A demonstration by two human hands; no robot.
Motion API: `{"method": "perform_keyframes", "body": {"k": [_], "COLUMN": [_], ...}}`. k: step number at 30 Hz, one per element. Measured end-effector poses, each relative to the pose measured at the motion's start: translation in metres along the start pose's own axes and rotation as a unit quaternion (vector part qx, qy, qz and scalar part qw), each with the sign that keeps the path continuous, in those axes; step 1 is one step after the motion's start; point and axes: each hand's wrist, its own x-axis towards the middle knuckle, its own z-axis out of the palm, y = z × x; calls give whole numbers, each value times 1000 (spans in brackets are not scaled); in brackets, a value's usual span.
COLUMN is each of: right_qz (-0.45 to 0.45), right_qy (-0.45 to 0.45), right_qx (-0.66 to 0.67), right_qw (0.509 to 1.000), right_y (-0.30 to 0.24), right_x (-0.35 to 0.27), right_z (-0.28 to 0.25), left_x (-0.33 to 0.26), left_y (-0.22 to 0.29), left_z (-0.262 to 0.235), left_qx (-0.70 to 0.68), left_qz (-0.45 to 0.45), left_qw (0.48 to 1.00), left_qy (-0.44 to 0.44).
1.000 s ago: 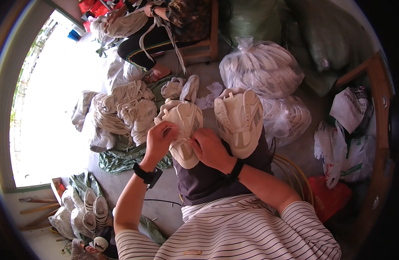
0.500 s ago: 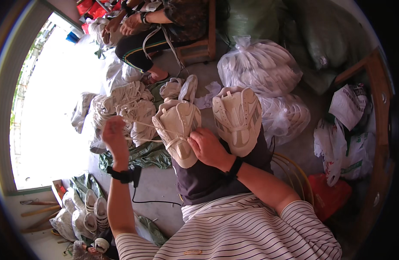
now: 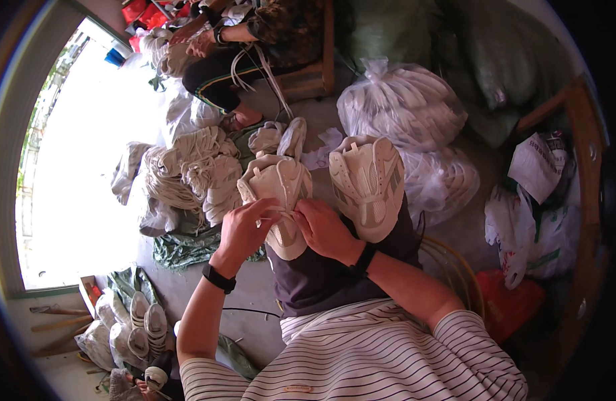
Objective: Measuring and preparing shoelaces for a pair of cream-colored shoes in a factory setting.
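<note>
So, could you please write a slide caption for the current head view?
Left hand and right hand at a beige sneaker, with a second sneaker beside it and filled clear bags beyond.

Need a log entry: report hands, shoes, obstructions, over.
Left hand at the lace of the left pale shoe; right hand at its right side. Right pale shoe untouched alongside. Hands partly hide the lace.

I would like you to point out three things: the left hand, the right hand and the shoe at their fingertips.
Left hand (image 3: 243, 227): head view, on the back of it.
Right hand (image 3: 326, 231): head view, on the back of it.
Shoe (image 3: 281, 184): head view, on its upper.
</note>
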Motion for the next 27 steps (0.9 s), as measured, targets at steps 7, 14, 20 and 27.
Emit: {"method": "perform_keyframes", "body": {"k": [7,14,20,27], "right_qz": [-5,-17,-39,-42], "right_qy": [16,23,30,23], "right_qx": [-7,-8,-9,-19], "right_qw": [1000,1000,999,999], "right_y": [5,8,14,19], "right_x": [-1,-3,-6,-5], "right_z": [1,-3,-9,-13], "left_x": [10,11,17,19], "left_y": [-1,4,-13,-94], "left_z": [-2,-2,-46,-143], "left_qx": [62,101,136,140], "left_qz": [70,94,12,-150], "left_qw": [995,990,983,892], "left_qy": [-25,-11,126,403]}}
